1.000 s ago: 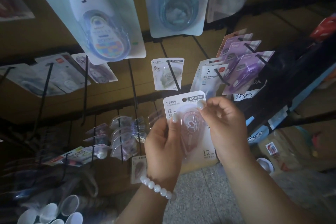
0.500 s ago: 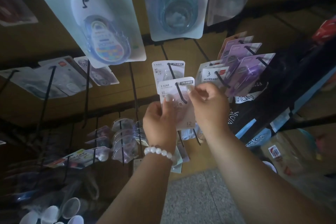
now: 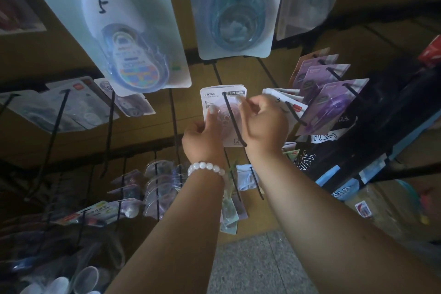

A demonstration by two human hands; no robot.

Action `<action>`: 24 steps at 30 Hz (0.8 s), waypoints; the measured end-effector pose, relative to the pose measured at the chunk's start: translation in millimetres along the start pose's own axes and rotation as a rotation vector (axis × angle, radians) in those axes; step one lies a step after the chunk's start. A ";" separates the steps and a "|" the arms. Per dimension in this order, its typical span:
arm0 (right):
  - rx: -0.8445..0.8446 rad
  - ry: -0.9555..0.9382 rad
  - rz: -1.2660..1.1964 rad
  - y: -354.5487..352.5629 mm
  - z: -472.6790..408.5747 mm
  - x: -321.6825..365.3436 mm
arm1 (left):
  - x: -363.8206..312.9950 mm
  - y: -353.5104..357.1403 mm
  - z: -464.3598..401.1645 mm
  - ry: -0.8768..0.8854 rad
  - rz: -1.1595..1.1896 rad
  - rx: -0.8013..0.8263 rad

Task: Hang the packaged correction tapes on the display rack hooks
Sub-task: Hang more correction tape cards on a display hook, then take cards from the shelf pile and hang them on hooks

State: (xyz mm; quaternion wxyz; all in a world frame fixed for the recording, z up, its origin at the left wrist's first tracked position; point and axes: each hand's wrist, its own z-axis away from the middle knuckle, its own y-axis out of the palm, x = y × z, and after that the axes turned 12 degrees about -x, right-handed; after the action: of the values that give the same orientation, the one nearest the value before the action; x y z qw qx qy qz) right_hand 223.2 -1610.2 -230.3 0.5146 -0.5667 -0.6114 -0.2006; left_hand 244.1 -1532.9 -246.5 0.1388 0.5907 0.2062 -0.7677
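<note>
The correction tape package (image 3: 216,105), a flat white card marked T-9264 with a clear rounded blister over a pinkish dispenser, hangs threaded on a thin black wire hook (image 3: 233,120) that crosses its face. The left hand (image 3: 201,137) pinches the card's left edge, thumb flat on the glossy blister, a bracelet of smooth white beads (image 3: 206,169) round its wrist. The right hand (image 3: 263,124) pinches the upper right corner with curled fingers. Both forearms reach upward. Just right of the right hand hang purple carded packs (image 3: 331,102).
</note>
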 end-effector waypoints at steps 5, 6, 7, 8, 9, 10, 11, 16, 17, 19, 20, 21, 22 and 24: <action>0.023 0.009 -0.010 0.3 0.3 2.0 | -0.5 2.4 -3.0 0.022 -0.010 -0.004; 0.046 0.010 0.001 -0.7 1.5 0.9 | -0.3 1.1 -2.0 0.028 -0.009 -0.003; 0.068 0.007 0.010 -2.2 3.3 -1.1 | 0.2 -1.1 -0.6 0.035 -0.006 0.001; 0.085 0.003 0.017 -3.8 5.5 -3.9 | 1.1 -3.6 0.7 0.043 -0.001 0.004; 0.096 0.000 0.026 -5.9 8.1 -6.5 | 2.7 -6.2 1.5 0.048 0.002 0.006; 0.104 0.001 0.035 -8.5 11.2 -9.0 | 4.3 -9.4 2.4 0.050 -0.003 0.007; 0.115 0.004 0.040 -11.4 15.4 -11.6 | 6.9 -12.8 2.7 0.044 -0.016 0.006; 0.152 0.047 0.055 -30.7 44.3 -24.5 | 25.4 -40.2 8.9 0.067 -0.067 0.042; 0.163 0.050 0.059 -33.8 50.7 -27.6 | 32.4 -47.8 10.3 0.077 -0.073 0.053; 0.204 0.040 0.083 -37.8 64.4 -35.4 | 49.5 -63.4 10.3 0.092 -0.129 0.058; 0.228 0.037 0.101 -39.2 71.7 -39.7 | 57.8 -72.0 9.9 0.093 -0.161 0.056; 0.256 0.039 0.125 -40.4 79.6 -44.0 | 67.3 -80.6 8.7 0.091 -0.195 0.055; 0.287 0.043 0.150 -41.7 87.7 -48.7 | 75.5 -89.6 8.3 0.093 -0.234 0.056; 0.361 0.042 0.177 -42.7 105.2 -58.9 | 94.6 -108.2 6.3 0.083 -0.310 0.048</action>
State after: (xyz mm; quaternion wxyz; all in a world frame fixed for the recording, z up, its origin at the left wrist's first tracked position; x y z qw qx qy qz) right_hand 132.3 -1563.4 -307.3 0.6361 -0.5123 -0.5745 -0.0533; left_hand 164.4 -1438.3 -319.8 -0.0041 0.5863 0.2820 -0.7594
